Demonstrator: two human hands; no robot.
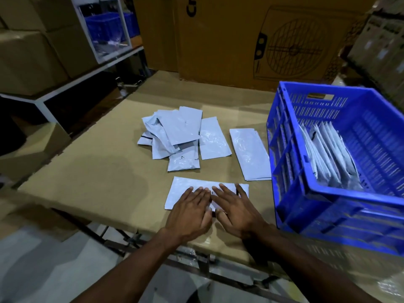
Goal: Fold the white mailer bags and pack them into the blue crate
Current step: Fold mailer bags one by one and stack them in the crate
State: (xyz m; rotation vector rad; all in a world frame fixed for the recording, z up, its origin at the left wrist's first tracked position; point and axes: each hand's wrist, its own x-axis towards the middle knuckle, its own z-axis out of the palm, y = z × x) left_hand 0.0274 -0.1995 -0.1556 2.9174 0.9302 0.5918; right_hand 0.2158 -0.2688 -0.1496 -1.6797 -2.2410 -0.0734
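A white mailer bag (185,184) lies flat near the table's front edge. My left hand (190,211) and my right hand (235,209) press on it side by side, fingers straight and spread. Behind it, a loose pile of white mailer bags (172,132) sits mid-table, with one flat bag (213,138) beside it and another flat bag (250,154) further right. The blue crate (371,138) stands at the right, with several folded bags (328,156) upright along its left side.
The cardboard-covered table (98,167) has bare room to the left of the bags. Large cardboard boxes (262,40) stand behind the table. A white shelf (65,88) with boxes and another blue crate (105,27) is at the left.
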